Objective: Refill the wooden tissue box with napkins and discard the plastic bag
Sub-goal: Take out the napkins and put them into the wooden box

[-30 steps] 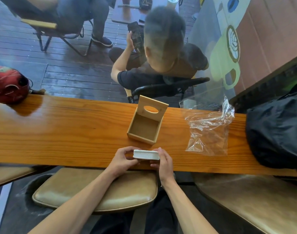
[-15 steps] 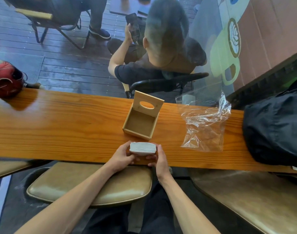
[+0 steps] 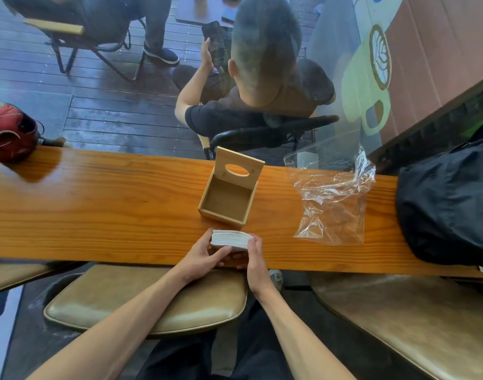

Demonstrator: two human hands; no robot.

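Observation:
The wooden tissue box (image 3: 227, 200) stands open and empty in the middle of the wooden counter (image 3: 97, 204), its lid with an oval slot raised at the back. Just in front of it a stack of white napkins (image 3: 230, 239) bows upward between my hands. My left hand (image 3: 204, 255) grips the stack's left end and my right hand (image 3: 254, 255) its right end, near the counter's front edge. The clear plastic bag (image 3: 334, 204) lies crumpled and empty on the counter to the right of the box.
A black bag (image 3: 448, 204) fills the counter's right end, and a red helmet (image 3: 8, 131) sits at its far left. Behind the glass a person sits in a chair with a phone. Tan padded stools (image 3: 152, 300) stand below the counter.
The napkin stack has been lifted slightly and squeezed from both ends, so it now arches upward. Box and plastic bag have not moved.

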